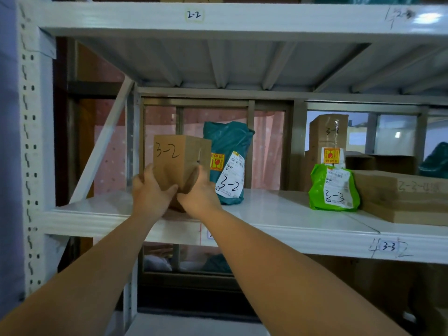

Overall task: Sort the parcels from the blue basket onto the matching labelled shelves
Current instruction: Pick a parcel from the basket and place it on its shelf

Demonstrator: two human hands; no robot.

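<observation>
A brown cardboard box [178,156] marked "3-2" stands on the white shelf [266,209], near its left end. My left hand [149,192] grips the box's lower left side with the thumb curled across the front. On the lower right side, my right hand [198,192] holds it the same way. Just right of the box leans a teal mailer bag [228,151] whose label reads "3-2". The shelf's own label below my arms is mostly hidden. The blue basket is out of view.
Further right on the same shelf sit a green bag [333,190] marked "3-3", flat cardboard boxes [400,197] and a tall box [327,134] behind. A "3-3" label [388,247] is on the shelf edge. The shelf above is labelled "2-2" [194,15]. A perforated upright [29,151] stands at left.
</observation>
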